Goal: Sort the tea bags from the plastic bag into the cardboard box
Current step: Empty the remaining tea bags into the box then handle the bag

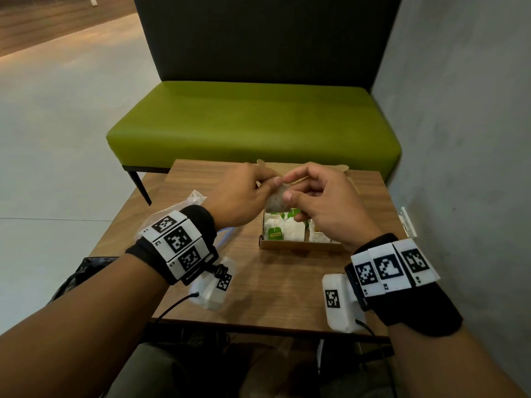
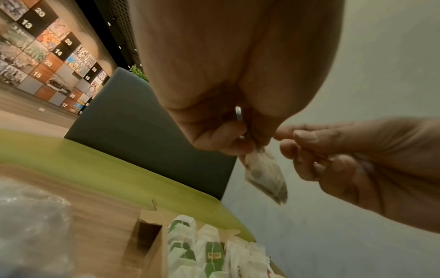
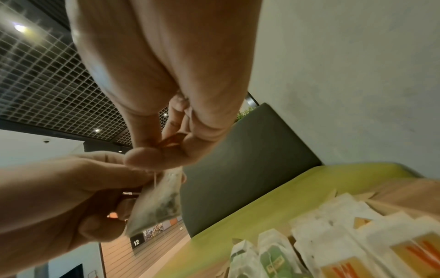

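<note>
Both hands are raised over the open cardboard box (image 1: 301, 245), which holds rows of paper-wrapped tea bags (image 1: 284, 229) with green and orange tags. My left hand (image 1: 274, 182) pinches the top of a bare tea bag (image 1: 275, 201) that hangs down over the box. My right hand (image 1: 288, 187), right beside it, pinches the bag's small orange-brown tag (image 3: 172, 141) between thumb and fingers, with the string (image 3: 155, 180) running down to the tea bag (image 3: 157, 203). The left wrist view shows the tea bag (image 2: 266, 176) dangling from my left hand (image 2: 252, 147). The clear plastic bag (image 1: 184, 203) lies on the table behind my left wrist.
The small wooden table (image 1: 273, 285) carries the box at its middle right. A green bench (image 1: 253, 122) with a dark backrest stands beyond it, and a grey wall (image 1: 459, 110) runs close along the right. A black bag (image 1: 83, 272) sits at the table's left.
</note>
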`<state>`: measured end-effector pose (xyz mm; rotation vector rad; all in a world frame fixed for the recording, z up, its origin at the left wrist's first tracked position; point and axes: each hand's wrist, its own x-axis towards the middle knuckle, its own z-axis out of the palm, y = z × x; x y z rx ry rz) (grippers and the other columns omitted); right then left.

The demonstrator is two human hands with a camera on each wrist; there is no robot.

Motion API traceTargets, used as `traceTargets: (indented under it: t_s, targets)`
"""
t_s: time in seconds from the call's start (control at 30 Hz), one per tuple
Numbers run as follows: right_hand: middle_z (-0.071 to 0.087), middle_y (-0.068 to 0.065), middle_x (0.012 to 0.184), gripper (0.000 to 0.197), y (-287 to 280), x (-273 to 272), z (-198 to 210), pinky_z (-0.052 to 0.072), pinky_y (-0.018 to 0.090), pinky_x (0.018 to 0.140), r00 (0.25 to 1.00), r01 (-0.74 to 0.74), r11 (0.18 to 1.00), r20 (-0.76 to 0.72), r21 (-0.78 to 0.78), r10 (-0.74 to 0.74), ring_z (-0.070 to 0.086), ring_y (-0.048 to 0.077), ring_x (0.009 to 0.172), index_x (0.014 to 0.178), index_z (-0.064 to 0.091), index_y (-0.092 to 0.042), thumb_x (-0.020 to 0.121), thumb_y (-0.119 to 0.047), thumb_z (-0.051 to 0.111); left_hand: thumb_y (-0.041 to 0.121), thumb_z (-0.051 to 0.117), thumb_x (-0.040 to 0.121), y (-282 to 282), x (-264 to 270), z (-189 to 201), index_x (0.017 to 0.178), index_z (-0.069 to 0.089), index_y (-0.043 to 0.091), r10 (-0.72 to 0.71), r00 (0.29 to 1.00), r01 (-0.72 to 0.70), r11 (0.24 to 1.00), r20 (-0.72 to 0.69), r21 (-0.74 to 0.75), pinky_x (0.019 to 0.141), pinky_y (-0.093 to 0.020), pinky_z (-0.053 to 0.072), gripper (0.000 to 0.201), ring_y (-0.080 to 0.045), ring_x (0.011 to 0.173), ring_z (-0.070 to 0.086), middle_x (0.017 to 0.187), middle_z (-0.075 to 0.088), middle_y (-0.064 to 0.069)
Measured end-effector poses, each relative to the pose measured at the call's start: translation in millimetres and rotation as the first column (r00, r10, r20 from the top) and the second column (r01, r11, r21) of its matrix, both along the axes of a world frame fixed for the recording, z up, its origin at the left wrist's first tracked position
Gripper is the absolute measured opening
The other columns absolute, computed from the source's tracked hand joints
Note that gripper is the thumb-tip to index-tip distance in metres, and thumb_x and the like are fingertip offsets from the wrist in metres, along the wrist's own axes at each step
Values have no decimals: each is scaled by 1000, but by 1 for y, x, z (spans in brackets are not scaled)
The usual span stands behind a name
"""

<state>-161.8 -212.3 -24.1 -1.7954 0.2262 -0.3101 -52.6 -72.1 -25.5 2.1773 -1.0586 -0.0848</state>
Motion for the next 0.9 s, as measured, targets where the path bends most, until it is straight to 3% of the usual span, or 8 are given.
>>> traceTargets:
  t_s: [0.1,0.17,0.3,0.4,0.5,0.6,0.77,0.9]
  targets:
    - [71,8,86,17,0,2,-1,58,24,62,999,25,992,27,125,-29,69,15,73,96,69,-13,88,1,73,18,57,99,1,-1,-1,107,76,18,-63,995,63,998,-79,-7,62,-22,41,20,5,61,52,66,60,23]
    - [72,9,88,17,-1,4,-4,61,31,71,998,48,986,41,158,-55,72,21,77,94,69,-14,88,2,72,17,59,98,2,-5,-1,107,76,18,-91,988,89,996,-128,-24,62,-19,43,19,3,62,54,65,62,21]
    - [75,-2,92,27,0,4,-6,60,37,84,999,41,999,20,9,-42,73,14,89,95,71,-22,92,4,65,13,57,99,4,-6,0,103,74,14,-71,978,59,996,-198,-67,58,-12,38,18,8,57,51,61,60,20]
    - [69,-5,95,34,0,4,-6,59,31,75,998,66,989,20,-129,-64,68,10,77,90,69,-32,88,1,69,12,53,101,5,-6,-1,112,71,10,-55,967,49,998,-248,-32,56,-6,37,21,12,55,51,72,58,14]
    - [64,-6,89,32,2,5,-7,55,24,65,994,106,984,31,-145,-102,63,8,68,88,67,-32,84,-2,76,11,51,102,6,-7,-2,114,71,9,-71,947,60,997,-314,-44,58,-7,42,23,9,59,54,76,62,7]
    - [68,-2,85,28,3,7,-9,60,30,69,987,159,985,38,-63,-156,70,15,77,90,68,-25,81,-1,81,11,50,102,7,-10,-1,108,71,15,-86,931,70,996,-354,-58,58,-14,47,22,6,59,54,76,64,4]
    - [74,3,85,27,3,9,-14,63,38,75,980,197,980,34,35,-198,74,21,83,92,69,-21,77,-5,84,11,48,103,7,-12,1,105,70,19,-91,893,67,995,-442,-69,58,-15,48,23,4,62,55,79,64,3]
    - [71,4,88,24,2,7,-15,62,38,74,980,193,979,37,61,-195,72,23,86,94,68,-17,79,-7,83,20,57,99,8,-15,5,105,71,19,-151,873,119,988,-463,-97,58,-12,46,15,3,68,58,76,68,14]
